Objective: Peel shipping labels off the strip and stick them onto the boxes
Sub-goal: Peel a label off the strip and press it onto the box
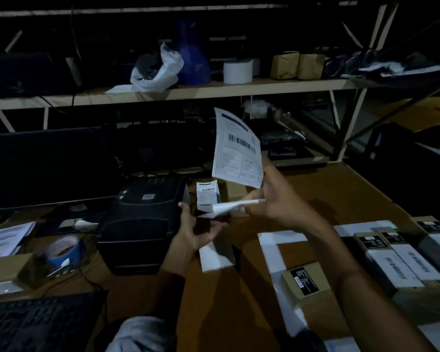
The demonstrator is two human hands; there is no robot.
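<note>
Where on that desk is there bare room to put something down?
Bare table lies right of the raised label, behind the boxes; another patch between printer and small box. The left side, around tape and keyboard, is crowded.

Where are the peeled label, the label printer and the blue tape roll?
peeled label [236, 148]: head view, on its barcode.
label printer [140, 219]: head view, on its black lid.
blue tape roll [62, 250]: head view, on its upper rim.

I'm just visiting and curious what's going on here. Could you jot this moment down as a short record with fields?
setting: dim packing desk
right hand: holds a peeled shipping label upright, plus folded backing strip
left hand: open, palm up, under the strip
label printer: left of the hands
boxes: at right, some already labelled
blue tape roll: far left
</note>
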